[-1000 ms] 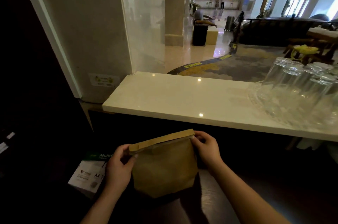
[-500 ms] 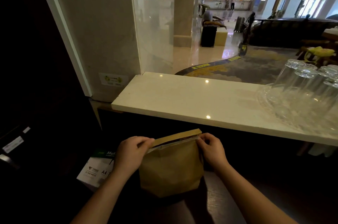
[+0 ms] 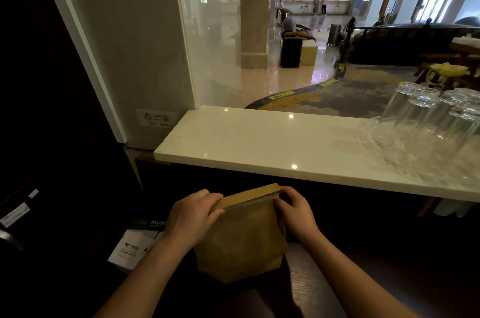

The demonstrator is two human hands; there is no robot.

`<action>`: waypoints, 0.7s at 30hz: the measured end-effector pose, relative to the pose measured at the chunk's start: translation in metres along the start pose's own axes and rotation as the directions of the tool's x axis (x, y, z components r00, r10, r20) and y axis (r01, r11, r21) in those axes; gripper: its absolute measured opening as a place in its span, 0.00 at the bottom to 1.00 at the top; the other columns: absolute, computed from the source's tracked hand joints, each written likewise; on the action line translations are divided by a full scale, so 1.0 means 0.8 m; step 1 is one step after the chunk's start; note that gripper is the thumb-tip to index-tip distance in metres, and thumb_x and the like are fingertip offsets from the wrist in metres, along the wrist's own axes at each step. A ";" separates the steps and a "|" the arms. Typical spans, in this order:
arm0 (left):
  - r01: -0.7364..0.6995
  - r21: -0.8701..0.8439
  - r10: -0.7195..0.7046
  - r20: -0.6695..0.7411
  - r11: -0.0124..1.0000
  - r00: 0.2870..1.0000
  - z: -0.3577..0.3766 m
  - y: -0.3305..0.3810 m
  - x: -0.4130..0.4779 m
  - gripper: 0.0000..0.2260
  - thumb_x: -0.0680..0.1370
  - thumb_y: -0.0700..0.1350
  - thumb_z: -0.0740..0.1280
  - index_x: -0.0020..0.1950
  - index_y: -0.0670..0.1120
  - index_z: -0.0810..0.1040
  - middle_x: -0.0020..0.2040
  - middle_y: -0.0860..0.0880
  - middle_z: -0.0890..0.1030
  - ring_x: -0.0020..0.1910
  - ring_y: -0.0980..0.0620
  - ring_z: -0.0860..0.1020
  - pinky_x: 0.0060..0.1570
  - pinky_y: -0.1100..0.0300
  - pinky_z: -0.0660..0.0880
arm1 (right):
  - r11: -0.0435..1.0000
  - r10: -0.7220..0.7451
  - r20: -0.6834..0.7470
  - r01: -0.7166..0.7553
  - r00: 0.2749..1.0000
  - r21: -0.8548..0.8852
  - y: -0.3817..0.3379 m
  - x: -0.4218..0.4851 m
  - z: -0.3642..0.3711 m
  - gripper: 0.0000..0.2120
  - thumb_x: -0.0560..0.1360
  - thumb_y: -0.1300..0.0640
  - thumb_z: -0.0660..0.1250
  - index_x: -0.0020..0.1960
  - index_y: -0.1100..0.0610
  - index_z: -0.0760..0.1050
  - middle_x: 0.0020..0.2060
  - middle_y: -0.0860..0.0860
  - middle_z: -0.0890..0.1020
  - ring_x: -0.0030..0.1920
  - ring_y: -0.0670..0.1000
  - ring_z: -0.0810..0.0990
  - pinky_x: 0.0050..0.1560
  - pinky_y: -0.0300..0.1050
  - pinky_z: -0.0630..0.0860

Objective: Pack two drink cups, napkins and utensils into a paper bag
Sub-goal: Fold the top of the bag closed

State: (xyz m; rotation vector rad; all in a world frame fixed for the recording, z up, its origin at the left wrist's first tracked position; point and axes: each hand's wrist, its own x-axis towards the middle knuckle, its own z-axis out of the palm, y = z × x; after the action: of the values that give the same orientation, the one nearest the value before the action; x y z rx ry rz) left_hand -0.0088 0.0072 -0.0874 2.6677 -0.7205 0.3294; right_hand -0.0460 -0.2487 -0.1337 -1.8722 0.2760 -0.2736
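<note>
Head view: both hands, left and right, pinching folded paper bag top; white counter, lobby beyond.

I see a matt brown paper bag, a glossy polished stone counter, and clear smooth glasses.

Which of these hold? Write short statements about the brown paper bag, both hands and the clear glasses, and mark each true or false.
1. The brown paper bag stands upright with its top folded over. True.
2. Only the left hand touches the bag. False: the right hand grips the fold too.
3. The clear glasses stand upside down on the white stone counter. True.
4. The bag rests on that counter. False: it sits on a dark surface below.
</note>
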 end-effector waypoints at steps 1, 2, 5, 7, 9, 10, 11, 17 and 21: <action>-0.004 0.000 0.004 0.001 1.000 1.000 0.000 0.000 -0.001 0.16 0.77 0.55 0.67 0.64 0.55 0.75 0.51 0.55 0.78 0.49 0.53 0.77 0.45 0.58 0.75 | 0.997 0.017 0.029 -0.019 0.999 0.071 0.000 -0.003 -0.001 0.14 0.76 0.57 0.67 0.60 0.47 0.79 0.53 0.45 0.82 0.53 0.45 0.81 0.53 0.47 0.80; -0.006 -0.002 0.006 0.004 1.000 1.000 0.001 0.001 -0.001 0.16 0.77 0.55 0.67 0.64 0.55 0.75 0.51 0.55 0.78 0.49 0.53 0.77 0.45 0.57 0.75 | 0.992 0.025 0.057 -0.032 0.998 0.118 0.001 -0.007 -0.001 0.16 0.75 0.59 0.67 0.60 0.47 0.79 0.53 0.45 0.83 0.53 0.45 0.81 0.51 0.45 0.81; 0.008 -0.030 -0.008 0.006 1.000 1.000 0.001 0.004 -0.004 0.14 0.77 0.53 0.69 0.62 0.56 0.76 0.50 0.56 0.78 0.48 0.54 0.77 0.45 0.58 0.75 | 0.990 -0.005 0.076 -0.006 0.997 0.139 0.001 -0.012 0.000 0.12 0.76 0.55 0.68 0.58 0.45 0.80 0.51 0.45 0.84 0.50 0.43 0.82 0.45 0.38 0.80; 0.033 -0.066 -0.032 0.010 0.997 0.999 0.000 0.006 -0.005 0.13 0.76 0.52 0.70 0.59 0.56 0.77 0.50 0.57 0.78 0.48 0.55 0.76 0.45 0.59 0.74 | 0.994 -0.026 0.038 0.021 0.999 0.111 -0.002 -0.010 0.001 0.07 0.78 0.51 0.67 0.54 0.46 0.82 0.48 0.46 0.85 0.49 0.44 0.83 0.46 0.42 0.81; 0.051 -0.084 -0.050 0.019 0.995 0.999 0.000 0.008 -0.005 0.11 0.75 0.51 0.71 0.57 0.57 0.77 0.49 0.58 0.78 0.48 0.56 0.76 0.45 0.59 0.73 | 0.996 -0.023 0.011 0.022 1.000 0.084 -0.004 -0.006 0.003 0.06 0.79 0.51 0.66 0.51 0.48 0.82 0.46 0.47 0.85 0.47 0.46 0.83 0.47 0.47 0.82; 0.059 -0.090 -0.057 0.021 0.994 0.998 0.000 0.009 -0.004 0.10 0.75 0.51 0.71 0.55 0.58 0.76 0.49 0.58 0.78 0.47 0.56 0.76 0.45 0.59 0.74 | 0.996 -0.015 0.011 0.014 1.000 0.084 -0.006 -0.005 0.004 0.06 0.79 0.52 0.66 0.50 0.48 0.83 0.45 0.47 0.85 0.46 0.46 0.83 0.46 0.48 0.82; 0.071 -0.098 -0.069 0.022 0.993 0.997 0.000 0.009 -0.004 0.09 0.75 0.51 0.71 0.54 0.58 0.76 0.48 0.58 0.78 0.47 0.56 0.76 0.45 0.58 0.74 | 0.996 -0.003 0.013 0.002 1.000 0.087 -0.007 -0.004 0.004 0.06 0.78 0.52 0.67 0.49 0.49 0.83 0.44 0.48 0.85 0.46 0.46 0.84 0.46 0.48 0.83; 0.146 -0.128 -0.141 0.046 0.981 0.989 0.005 0.009 -0.004 0.03 0.77 0.49 0.69 0.50 0.56 0.78 0.45 0.55 0.80 0.45 0.53 0.77 0.44 0.53 0.76 | 0.978 0.030 0.057 -0.041 0.998 0.206 -0.005 -0.011 -0.005 0.10 0.78 0.61 0.66 0.52 0.49 0.83 0.45 0.48 0.86 0.47 0.47 0.84 0.42 0.39 0.81; 0.152 -0.152 -0.148 0.040 0.977 0.988 0.008 0.009 -0.003 0.03 0.76 0.48 0.70 0.49 0.55 0.80 0.44 0.55 0.81 0.44 0.53 0.77 0.43 0.53 0.77 | 0.960 0.024 0.092 -0.049 0.995 0.277 -0.002 -0.019 -0.015 0.16 0.75 0.61 0.69 0.57 0.43 0.81 0.49 0.41 0.85 0.50 0.40 0.83 0.44 0.35 0.80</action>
State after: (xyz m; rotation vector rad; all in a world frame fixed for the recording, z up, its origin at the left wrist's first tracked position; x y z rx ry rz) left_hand -0.0134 0.0000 -0.0918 2.5641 -0.5261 0.1870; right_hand -0.0641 -0.2543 -0.1293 -1.5933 0.2000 -0.1936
